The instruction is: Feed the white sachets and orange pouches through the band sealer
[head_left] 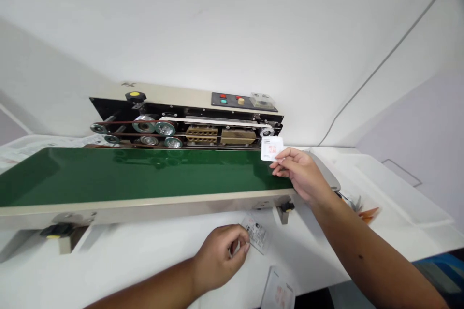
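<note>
Your right hand (pixel 299 171) pinches a square white printed packet (pixel 268 145) by its lower right corner, thumb and fingers closed, above the right end of the green conveyor belt (pixel 108 173). The step in hand looks like presenting it to the band sealer (pixel 237 136); that calls for a level edge and steady grip. Your left hand (pixel 245 242) is curled, thumb and forefinger nearly meeting at a clear printed sachet (pixel 258 236); you can't tell whether it grips. Nearer you lies another packet (pixel 278 292), by the bench (pixel 152 256).
</note>
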Tool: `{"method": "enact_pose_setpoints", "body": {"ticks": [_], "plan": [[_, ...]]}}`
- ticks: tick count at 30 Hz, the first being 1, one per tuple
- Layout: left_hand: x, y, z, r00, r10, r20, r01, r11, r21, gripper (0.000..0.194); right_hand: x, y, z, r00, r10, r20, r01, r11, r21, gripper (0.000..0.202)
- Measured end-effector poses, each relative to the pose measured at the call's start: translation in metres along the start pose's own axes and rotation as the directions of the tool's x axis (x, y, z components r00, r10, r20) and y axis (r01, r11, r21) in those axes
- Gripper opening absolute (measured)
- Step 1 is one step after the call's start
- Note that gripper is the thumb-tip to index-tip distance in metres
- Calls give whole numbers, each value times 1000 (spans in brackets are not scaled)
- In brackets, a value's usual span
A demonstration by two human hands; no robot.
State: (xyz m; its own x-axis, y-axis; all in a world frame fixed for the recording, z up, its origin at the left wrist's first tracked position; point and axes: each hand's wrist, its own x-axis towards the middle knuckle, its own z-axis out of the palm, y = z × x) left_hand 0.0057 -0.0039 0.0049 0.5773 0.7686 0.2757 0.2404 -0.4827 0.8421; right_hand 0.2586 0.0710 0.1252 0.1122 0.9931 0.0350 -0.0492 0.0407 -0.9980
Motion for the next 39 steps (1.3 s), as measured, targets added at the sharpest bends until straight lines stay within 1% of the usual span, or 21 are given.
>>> {"method": "enact_pose_setpoints", "body": {"ticks": [3,6,8,13,15,17,19,20,21,22,24,25,27,29,30,31,32,34,35,37,39], "plan": [[-1,0,1,1000,6,6,-6,1000,2,8,-6,0,-11,993,-61,-105,60,998,-17,26],[-2,0,2,1000,11,20,-11,1000,6,8,-5,1,-17,988,-43,-147,42,999,-10,27],[-2,1,2,1000,13,19,-13,1000,7,9,-1,2,-15,995,7,-104,-6,1000,13,27],[0,0,1,1000,-3,25,3,1000,10,11,13,-2,-3,994,73,82,-77,996,45,27],[0,-1,2,1000,-9,26,8,1000,15,10,17,-4,-1,989,94,116,-96,995,15,28],[0,-1,2,1000,-14,28,14,1000,12,10,18,-6,-2,989,86,118,-78,994,-74,31],[-1,-1,3,999,-20,31,20,1000,5,10,12,-4,-5,996,5,84,16,971,-238,35],[-1,-1,3,999,-23,33,23,1000,1,10,6,-2,-7,996,-82,40,91,938,-334,36],[-1,-1,3,999,-27,36,27,1000,-2,10,-2,2,-8,979,-203,-23,174,886,-429,34],[-2,0,3,999,-30,37,30,1000,-5,10,-13,7,-9,936,-343,-83,255,819,-513,29],[-2,-1,3,999,-33,37,34,999,-6,10,-39,21,-11,795,-594,-120,399,662,-634,14],[-2,-1,3,999,-33,35,33,999,-4,10,-53,30,-11,752,-658,-39,478,585,-655,10],[-1,-2,2,999,-29,28,29,1000,-1,10,-78,50,-12,706,-647,288,654,440,-615,16],[-1,-3,2,999,-28,22,28,1000,3,10,-94,72,-12,624,-522,581,779,355,-517,29],[0,-3,1,999,-29,19,29,1000,6,10,-99,83,-13,606,-445,659,795,346,-498,35],[0,-4,1,999,-30,16,30,1000,8,11,-103,94,-13,617,-366,696,785,347,-513,41],[1,-4,1,999,-32,12,32,999,10,11,-104,104,-14,654,-290,699,752,353,-557,47],[2,-4,0,999,-36,9,36,999,12,11,-105,124,-14,744,-164,648,658,347,-668,61],[2,-4,-1,999,-39,9,39,999,13,11,-106,132,-14,777,-118,618,617,337,-711,68],[3,-3,-2,999,-49,9,49,999,19,11,-107,145,-11,808,-59,586,572,319,-756,80],[4,-2,-2,998,-60,7,60,998,24,12,-109,152,-6,812,-26,583,562,303,-770,85]]}}
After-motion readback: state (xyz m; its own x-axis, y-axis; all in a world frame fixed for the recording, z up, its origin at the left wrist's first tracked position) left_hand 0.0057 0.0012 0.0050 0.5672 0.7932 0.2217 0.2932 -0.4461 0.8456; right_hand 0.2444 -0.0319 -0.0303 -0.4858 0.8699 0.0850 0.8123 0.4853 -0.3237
